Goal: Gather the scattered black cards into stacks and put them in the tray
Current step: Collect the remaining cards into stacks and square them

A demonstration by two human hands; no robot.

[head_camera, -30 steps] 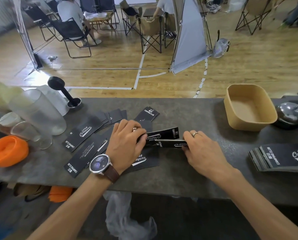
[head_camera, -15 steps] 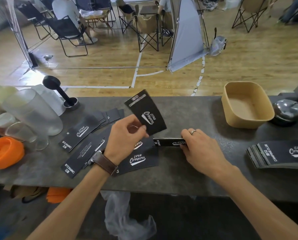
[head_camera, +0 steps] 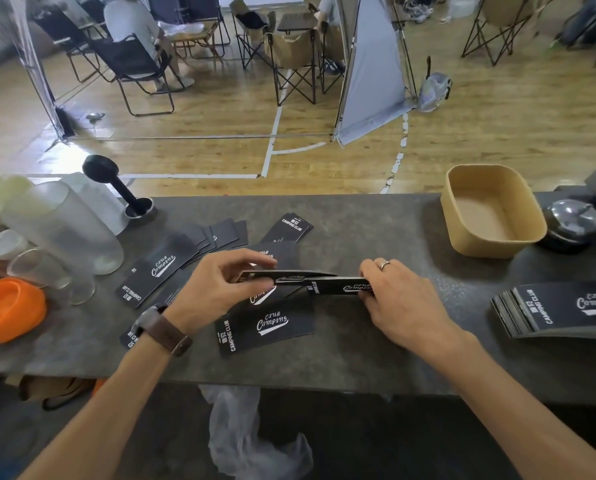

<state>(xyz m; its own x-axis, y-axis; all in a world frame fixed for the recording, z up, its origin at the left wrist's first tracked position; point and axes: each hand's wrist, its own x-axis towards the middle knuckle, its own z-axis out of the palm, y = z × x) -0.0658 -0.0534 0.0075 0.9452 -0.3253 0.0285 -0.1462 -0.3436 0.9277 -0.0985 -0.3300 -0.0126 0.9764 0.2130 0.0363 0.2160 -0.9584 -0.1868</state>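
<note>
Black cards printed "Camping Club" lie scattered over the left middle of the dark counter (head_camera: 376, 348), one loose card (head_camera: 265, 327) nearest me. My right hand (head_camera: 396, 299) grips one end of a small stack of cards (head_camera: 338, 286) held edge-on just above the counter. My left hand (head_camera: 217, 289) pinches a single black card (head_camera: 282, 274) and lays it flat onto that stack. The tan tray (head_camera: 493, 244) stands empty at the back right. A taller finished stack (head_camera: 559, 310) rests at the right edge.
Frosted plastic cups (head_camera: 64, 230) and a glass stand at the left, beside an orange lid (head_camera: 9, 306). A black tamper (head_camera: 116, 185) stands behind the cards. A metal bell (head_camera: 571, 220) sits right of the tray. Chairs and seated people fill the room beyond.
My left hand lifted one card upright off the pile, then brought it down flat onto the stack held by my right hand. The right hand has barely moved.
</note>
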